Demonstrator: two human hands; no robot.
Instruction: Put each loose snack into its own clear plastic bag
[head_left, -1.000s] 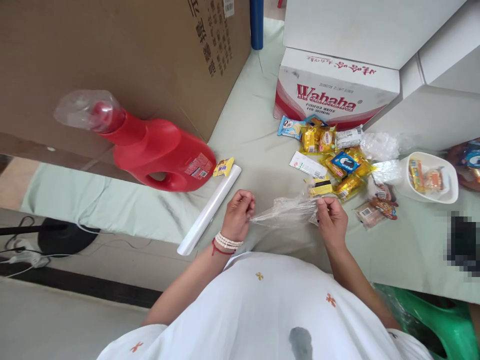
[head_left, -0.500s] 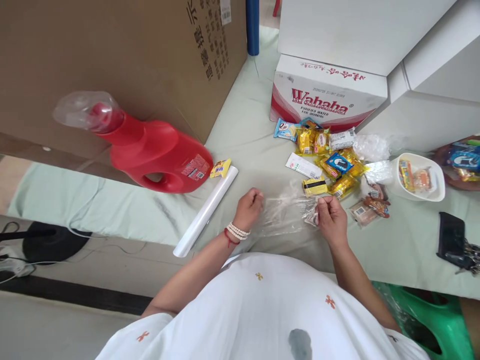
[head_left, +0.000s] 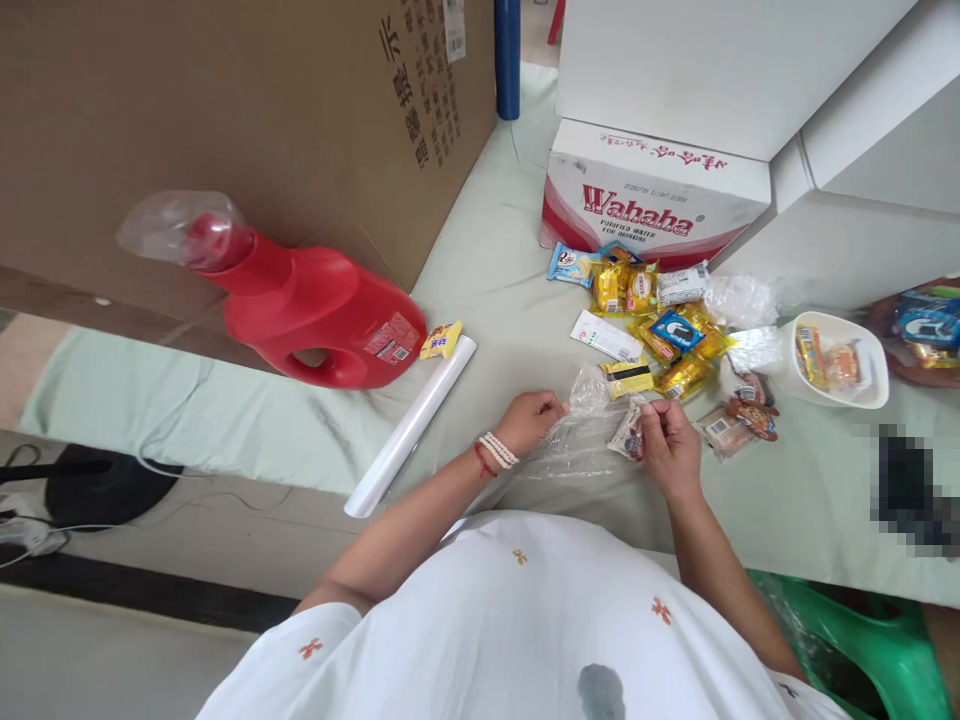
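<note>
A clear plastic bag [head_left: 581, 430] lies crumpled on the pale green table [head_left: 495, 270] in front of me. My left hand [head_left: 529, 420] pinches its left edge with closed fingers. My right hand [head_left: 667, 445] is closed on the bag's right edge, where a small wrapped snack [head_left: 626, 437] shows inside the plastic. Just beyond the hands lies a pile of wrapped snacks [head_left: 660, 320], mostly yellow packets. A white roll [head_left: 412, 425] lies to the left of my left hand.
A red detergent jug [head_left: 315, 320] lies on its side by a large cardboard box [head_left: 247, 130]. A Wahaha water carton [head_left: 645, 195] stands at the back. A white bowl [head_left: 840, 360] with snacks sits at the right, a green stool [head_left: 885, 640] below.
My left hand has moved right toward my right hand, so the stretched bag has bunched up between them. The right hand has stayed nearly in place.
</note>
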